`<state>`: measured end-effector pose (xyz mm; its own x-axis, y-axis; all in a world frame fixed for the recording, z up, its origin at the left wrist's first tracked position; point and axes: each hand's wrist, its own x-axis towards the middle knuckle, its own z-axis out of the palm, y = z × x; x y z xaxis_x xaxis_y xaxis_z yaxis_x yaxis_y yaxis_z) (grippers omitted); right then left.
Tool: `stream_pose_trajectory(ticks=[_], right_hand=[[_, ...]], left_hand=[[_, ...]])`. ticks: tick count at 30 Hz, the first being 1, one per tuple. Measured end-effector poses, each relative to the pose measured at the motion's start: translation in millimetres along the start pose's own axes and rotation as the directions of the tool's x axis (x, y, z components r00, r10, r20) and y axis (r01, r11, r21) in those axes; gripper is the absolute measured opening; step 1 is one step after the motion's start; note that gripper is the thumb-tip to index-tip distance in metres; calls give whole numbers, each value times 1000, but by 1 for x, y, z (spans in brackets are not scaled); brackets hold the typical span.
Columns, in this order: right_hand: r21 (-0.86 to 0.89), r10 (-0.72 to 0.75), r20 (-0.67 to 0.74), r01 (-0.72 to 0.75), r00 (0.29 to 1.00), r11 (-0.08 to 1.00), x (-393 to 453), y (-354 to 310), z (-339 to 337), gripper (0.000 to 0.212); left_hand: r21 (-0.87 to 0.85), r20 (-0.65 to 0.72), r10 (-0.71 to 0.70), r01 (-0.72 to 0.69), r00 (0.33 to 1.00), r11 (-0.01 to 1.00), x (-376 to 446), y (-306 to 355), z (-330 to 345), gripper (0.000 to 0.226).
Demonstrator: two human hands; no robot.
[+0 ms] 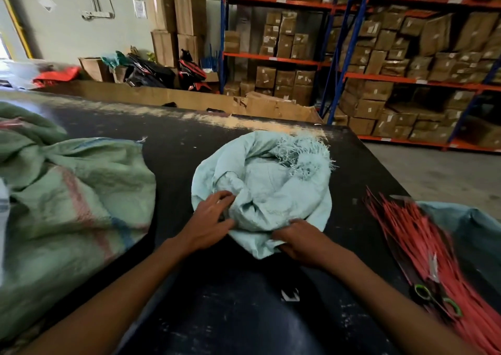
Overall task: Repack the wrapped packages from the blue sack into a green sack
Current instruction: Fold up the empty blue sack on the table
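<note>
While both hands (208, 222) grip it, blue sack (271, 181) crumpled, black table (173, 148).

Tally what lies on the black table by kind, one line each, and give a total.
Pale blue sack, held by left hand and right hand: 1
Green sack: 1
Teal sack at the right edge: 1
Bundle of red ties: 1
Scissors: 1
Total: 5
</note>
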<state>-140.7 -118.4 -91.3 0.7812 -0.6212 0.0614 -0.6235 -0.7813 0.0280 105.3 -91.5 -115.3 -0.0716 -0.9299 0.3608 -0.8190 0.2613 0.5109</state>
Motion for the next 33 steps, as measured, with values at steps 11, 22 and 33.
stream_pose_trajectory(ticks=[11, 22, 33], right_hand=[[78, -80, -344, 113, 936, 991, -56, -88, 1, 17], [805, 576, -84, -285, 813, 520, -65, -95, 6, 21], [51, 57, -398, -40, 916, 998, -92, -139, 24, 51]], left_hand=[[34, -101, 53, -50, 993, 998, -71, 45, 0, 30], [333, -12, 374, -349, 927, 876, -139, 62, 0, 17], [-85, 239, -329, 357, 913, 930, -133, 66, -25, 14]])
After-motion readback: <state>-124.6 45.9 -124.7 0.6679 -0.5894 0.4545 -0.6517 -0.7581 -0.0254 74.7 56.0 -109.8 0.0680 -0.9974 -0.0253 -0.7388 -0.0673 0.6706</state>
